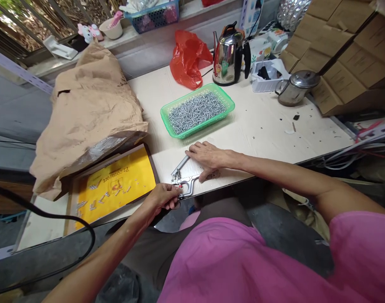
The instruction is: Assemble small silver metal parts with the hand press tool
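A metal hand tool with two lever handles [180, 165], a spring and a red part lies at the table's front edge. My right hand [209, 158] is closed over its handles, with the fingers on the upper lever and the thumb by the lower one. At the tool's jaw end, my left hand [164, 195] is closed in a pinch. Whatever sits between those fingertips is too small to make out. Beyond my right hand stands a green plastic basket [208, 122], filled with small silver metal pieces [195, 110].
Left of the tool, a shallow tray with a yellow lining [142, 168] holds several loose metal pieces. A large brown paper bag [94, 105] leans behind it. Towards the back stand a red plastic bag [188, 54], a kettle [227, 59] and a lidded metal pot [295, 90]. Cardboard [325, 33] rises at the right.
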`<state>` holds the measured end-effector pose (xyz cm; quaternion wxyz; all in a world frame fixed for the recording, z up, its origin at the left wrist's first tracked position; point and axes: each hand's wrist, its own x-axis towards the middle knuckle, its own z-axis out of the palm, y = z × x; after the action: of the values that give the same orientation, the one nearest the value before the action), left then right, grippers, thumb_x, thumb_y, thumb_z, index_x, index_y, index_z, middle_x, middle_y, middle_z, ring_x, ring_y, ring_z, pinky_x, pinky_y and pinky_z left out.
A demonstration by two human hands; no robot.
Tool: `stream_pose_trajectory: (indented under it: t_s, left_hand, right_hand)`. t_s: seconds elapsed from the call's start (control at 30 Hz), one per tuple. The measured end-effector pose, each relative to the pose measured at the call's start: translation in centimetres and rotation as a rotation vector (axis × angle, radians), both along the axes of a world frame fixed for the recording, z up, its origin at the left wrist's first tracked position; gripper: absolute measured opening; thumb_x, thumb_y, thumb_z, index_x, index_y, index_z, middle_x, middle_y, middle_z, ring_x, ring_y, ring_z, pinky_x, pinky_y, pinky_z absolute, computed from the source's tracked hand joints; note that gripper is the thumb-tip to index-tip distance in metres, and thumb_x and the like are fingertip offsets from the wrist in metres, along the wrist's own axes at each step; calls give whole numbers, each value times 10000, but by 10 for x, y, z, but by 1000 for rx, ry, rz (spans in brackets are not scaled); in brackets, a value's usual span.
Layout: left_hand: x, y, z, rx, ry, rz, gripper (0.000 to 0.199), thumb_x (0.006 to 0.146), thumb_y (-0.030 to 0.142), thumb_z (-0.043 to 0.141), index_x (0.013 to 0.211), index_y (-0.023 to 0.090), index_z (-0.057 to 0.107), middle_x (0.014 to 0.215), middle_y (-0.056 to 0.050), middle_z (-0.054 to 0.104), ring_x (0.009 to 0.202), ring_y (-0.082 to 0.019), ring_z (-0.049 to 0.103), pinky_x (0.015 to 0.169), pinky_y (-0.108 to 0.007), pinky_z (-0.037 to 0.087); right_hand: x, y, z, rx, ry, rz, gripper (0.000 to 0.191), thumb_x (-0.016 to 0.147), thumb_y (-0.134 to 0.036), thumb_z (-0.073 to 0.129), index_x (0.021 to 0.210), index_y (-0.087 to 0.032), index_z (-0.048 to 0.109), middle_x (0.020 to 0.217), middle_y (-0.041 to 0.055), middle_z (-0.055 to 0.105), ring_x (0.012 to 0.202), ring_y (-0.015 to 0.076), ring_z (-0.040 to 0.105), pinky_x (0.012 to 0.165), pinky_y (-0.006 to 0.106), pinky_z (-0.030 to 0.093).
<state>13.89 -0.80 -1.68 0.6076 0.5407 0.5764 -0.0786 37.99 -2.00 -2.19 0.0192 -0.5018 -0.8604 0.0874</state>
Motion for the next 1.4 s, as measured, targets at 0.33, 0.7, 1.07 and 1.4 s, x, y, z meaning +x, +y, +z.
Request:
stream_pose_trajectory:
  t_s: [0.33,0.7,1.07,1.4]
  left_hand:
    - [3,-14,17,337,231,-220,366,840,439,567,609,157,602,495,-15,571,408,-109,486,445,-227,331]
    - [56,10,3,1132,188,-901,558,813,321,673,1300,125,483,1198,-148,612,1071,-290,529,922,-413,451]
    - [69,16,-4,1155,179,-960,291,855,318,616,1086,141,601,999,-104,599,976,-262,524,806,-359,455]
    - [68,17,-7,1157,170,-852,177,879,296,585,998,182,649,931,-80,642,945,-250,554,783,-358,484]
  right_hand:
    - [-9,-14,14,-68,-24,-46,484,756,-475,737,1011,-80,619,1047,140,573,1008,267,476,824,354,332]
    - [-1,-23,7,-81,-20,-113,632,721,-449,771,1181,-81,542,1142,152,541,1041,277,470,822,357,372]
    - [1,-23,6,-91,-2,-144,268,848,-295,666,1004,-78,640,1023,137,609,1003,241,517,790,319,356]
    - [1,-23,-2,-57,31,-180,217,894,-305,604,974,-108,651,971,118,624,928,219,544,750,303,333]
